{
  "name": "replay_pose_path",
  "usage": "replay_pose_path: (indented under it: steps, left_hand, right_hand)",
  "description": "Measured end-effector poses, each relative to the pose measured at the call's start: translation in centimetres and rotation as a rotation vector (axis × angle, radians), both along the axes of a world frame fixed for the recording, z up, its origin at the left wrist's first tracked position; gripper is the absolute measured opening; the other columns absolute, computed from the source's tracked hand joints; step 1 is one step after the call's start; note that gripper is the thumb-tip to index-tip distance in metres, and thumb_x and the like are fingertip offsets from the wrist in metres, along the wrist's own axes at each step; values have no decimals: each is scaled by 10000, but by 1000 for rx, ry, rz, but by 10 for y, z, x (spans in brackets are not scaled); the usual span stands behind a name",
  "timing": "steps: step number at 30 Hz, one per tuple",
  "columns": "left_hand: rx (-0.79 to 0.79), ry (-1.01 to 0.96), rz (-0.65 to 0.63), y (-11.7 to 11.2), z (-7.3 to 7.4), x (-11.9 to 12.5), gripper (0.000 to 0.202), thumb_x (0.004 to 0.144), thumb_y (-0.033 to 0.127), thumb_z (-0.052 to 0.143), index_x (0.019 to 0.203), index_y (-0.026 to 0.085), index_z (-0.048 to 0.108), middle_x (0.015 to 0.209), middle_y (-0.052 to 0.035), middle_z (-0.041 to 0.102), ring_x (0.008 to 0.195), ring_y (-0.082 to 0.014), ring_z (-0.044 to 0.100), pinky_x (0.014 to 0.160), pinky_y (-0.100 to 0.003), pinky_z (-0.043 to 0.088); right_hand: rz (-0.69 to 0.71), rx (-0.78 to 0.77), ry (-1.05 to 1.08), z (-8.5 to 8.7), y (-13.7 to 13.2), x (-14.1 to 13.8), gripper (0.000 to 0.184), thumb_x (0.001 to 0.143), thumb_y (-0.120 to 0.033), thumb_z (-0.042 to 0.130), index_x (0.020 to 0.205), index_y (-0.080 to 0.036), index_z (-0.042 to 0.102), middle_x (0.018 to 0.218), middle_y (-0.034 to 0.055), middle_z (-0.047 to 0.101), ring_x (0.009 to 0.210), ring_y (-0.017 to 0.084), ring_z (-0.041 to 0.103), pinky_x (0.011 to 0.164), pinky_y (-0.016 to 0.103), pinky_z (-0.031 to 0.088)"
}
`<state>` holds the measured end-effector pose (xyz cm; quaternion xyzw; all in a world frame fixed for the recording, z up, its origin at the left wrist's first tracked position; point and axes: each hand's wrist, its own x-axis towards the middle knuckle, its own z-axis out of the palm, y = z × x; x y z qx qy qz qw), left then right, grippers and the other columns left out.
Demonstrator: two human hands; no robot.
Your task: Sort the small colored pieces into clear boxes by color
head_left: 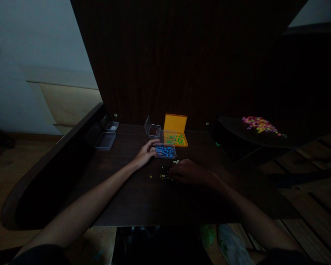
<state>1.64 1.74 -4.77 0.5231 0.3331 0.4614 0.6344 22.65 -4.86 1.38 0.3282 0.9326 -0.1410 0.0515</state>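
My left hand (pixel 147 152) grips the left end of a clear plastic box (pixel 165 157) that holds small blue pieces (pixel 165 150); its thumb and fingers lie around the box's edge. The box's clear lid (pixel 160 134) stands raised at the back. My right hand (pixel 183 172) is low over a scatter of tiny yellow and pale pieces (pixel 163 176) on the dark desk. Its fingers are bent downward, and their tips are in shadow, so what they hold is hidden. A few whitish pieces (pixel 176 162) lie just beyond it.
Behind the blue pieces stands an open orange box (pixel 175 123) with green pieces. Left of it is a clear box (pixel 154 129) with dark red pieces. Clear trays (pixel 106 141) sit at the desk's left side. Colourful beads (pixel 260 124) are heaped on a right-hand ledge.
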Motion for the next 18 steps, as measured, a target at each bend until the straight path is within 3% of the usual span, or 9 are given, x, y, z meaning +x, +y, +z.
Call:
replay_pose_path:
  steps: [11,18]
  left_hand:
    - [6,-10,1,0,0,0,553,592,82,599,1135,180,563,1155,-58,614,798,-108,569,711,-229,471]
    - [14,9,1,0,1,0,556,591,70,591,1134,185,565,1162,-59,613,835,-122,576,714,-234,466]
  right_hand:
    - [-54,25,-33,-2,-5,4,216,908,-282,454,1004,-220,638,945,45,691,825,165,608,702,269,356]
    - [-19,6,1,1,-2,1,195,886,-227,470,975,-216,643,922,36,694,819,158,611,696,255,363]
